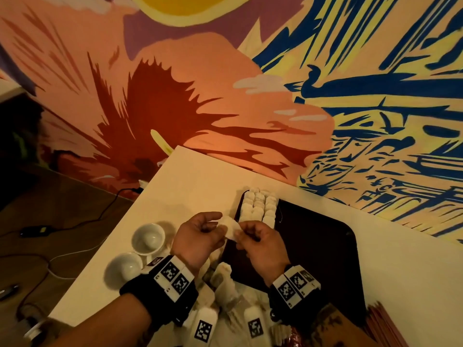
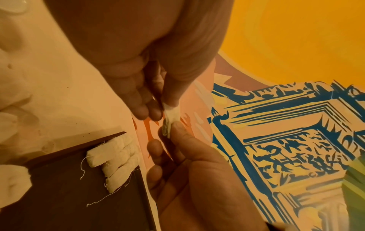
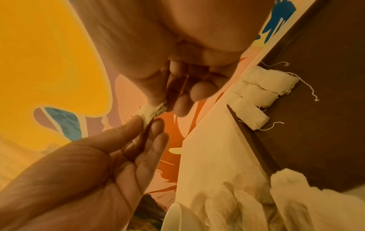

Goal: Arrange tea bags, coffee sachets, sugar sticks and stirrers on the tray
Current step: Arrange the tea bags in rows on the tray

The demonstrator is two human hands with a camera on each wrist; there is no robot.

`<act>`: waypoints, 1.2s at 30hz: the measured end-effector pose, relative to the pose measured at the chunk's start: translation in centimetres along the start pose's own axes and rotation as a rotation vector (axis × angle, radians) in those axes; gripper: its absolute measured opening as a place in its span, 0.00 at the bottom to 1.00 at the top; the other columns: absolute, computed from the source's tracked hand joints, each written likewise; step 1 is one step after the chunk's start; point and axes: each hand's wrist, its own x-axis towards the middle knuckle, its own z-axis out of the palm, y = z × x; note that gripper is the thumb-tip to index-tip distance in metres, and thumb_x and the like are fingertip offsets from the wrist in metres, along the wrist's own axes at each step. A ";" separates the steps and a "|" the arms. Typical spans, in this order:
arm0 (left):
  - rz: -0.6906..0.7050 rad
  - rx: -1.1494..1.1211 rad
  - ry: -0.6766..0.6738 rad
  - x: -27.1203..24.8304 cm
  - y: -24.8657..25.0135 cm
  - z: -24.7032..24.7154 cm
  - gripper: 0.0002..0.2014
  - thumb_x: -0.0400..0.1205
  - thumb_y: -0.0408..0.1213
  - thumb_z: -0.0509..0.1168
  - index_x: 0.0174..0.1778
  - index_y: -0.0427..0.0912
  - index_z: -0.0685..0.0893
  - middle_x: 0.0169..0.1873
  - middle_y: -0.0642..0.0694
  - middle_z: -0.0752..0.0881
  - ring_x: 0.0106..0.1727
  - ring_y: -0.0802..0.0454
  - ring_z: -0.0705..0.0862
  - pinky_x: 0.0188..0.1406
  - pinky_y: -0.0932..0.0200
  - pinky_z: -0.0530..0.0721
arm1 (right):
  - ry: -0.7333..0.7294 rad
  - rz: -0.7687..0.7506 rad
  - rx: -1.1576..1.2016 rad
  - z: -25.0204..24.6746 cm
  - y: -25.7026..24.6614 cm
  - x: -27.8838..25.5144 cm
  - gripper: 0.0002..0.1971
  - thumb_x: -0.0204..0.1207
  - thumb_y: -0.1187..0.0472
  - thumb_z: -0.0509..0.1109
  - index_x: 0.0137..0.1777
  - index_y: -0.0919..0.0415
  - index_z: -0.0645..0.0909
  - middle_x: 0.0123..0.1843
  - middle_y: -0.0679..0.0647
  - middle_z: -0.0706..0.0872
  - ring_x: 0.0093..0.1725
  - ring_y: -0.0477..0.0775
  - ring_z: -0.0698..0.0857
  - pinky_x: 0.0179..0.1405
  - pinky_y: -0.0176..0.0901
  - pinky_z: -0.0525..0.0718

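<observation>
White paper, a single tea bag (image 1: 231, 227), is pinched at both ends between the left hand (image 1: 199, 237) and the right hand (image 1: 260, 242), held in the air just off the tray's (image 1: 325, 236) left edge, over the table (image 1: 200, 176). Rows of tea bags (image 1: 259, 205) already fill the tray's far left corner, and a loose heap (image 1: 225, 279) waits at the near edge. The tea-bag step seems well under way; next, this bag likely needs laying flat beside the rows.
</observation>
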 end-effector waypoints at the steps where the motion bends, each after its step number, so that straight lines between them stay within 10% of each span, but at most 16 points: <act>1: 0.005 0.013 0.012 0.0 -0.1 -0.1 0.11 0.80 0.23 0.70 0.54 0.42 0.86 0.36 0.42 0.86 0.41 0.41 0.86 0.55 0.40 0.87 | -0.028 0.002 -0.023 -0.1 0.1 -0.3 0.05 0.76 0.62 0.77 0.48 0.52 0.87 0.42 0.50 0.92 0.42 0.50 0.91 0.36 0.34 0.82; 8: 0.198 0.647 -0.156 0.2 -1.6 -0.9 0.18 0.80 0.38 0.73 0.63 0.60 0.83 0.38 0.57 0.92 0.45 0.65 0.89 0.51 0.67 0.85 | -0.101 0.004 -0.051 -1.5 0.9 -1.2 0.15 0.77 0.63 0.76 0.61 0.46 0.83 0.52 0.45 0.89 0.52 0.37 0.87 0.54 0.32 0.82; 18: 0.187 0.692 -0.360 0.8 -2.4 0.9 0.32 0.78 0.37 0.75 0.77 0.56 0.73 0.35 0.64 0.89 0.41 0.68 0.87 0.42 0.76 0.79 | -0.136 -0.064 -0.215 -3.4 2.0 0.1 0.10 0.80 0.61 0.73 0.45 0.41 0.85 0.47 0.33 0.89 0.49 0.36 0.88 0.48 0.25 0.80; 30: 0.080 1.016 -0.188 4.6 -5.4 -1.7 0.14 0.83 0.41 0.67 0.64 0.55 0.85 0.59 0.57 0.87 0.59 0.60 0.84 0.66 0.62 0.79 | -0.274 0.158 -0.595 -7.1 7.6 9.2 0.07 0.77 0.52 0.75 0.41 0.40 0.80 0.49 0.43 0.88 0.49 0.43 0.86 0.49 0.39 0.83; 36: 0.050 0.975 -0.024 4.5 -6.7 -5.6 0.12 0.82 0.36 0.69 0.56 0.58 0.82 0.57 0.53 0.85 0.56 0.52 0.86 0.58 0.54 0.84 | -0.468 0.196 -0.740 -5.7 9.4 12.9 0.06 0.75 0.52 0.77 0.39 0.46 0.82 0.47 0.46 0.90 0.48 0.48 0.88 0.54 0.45 0.87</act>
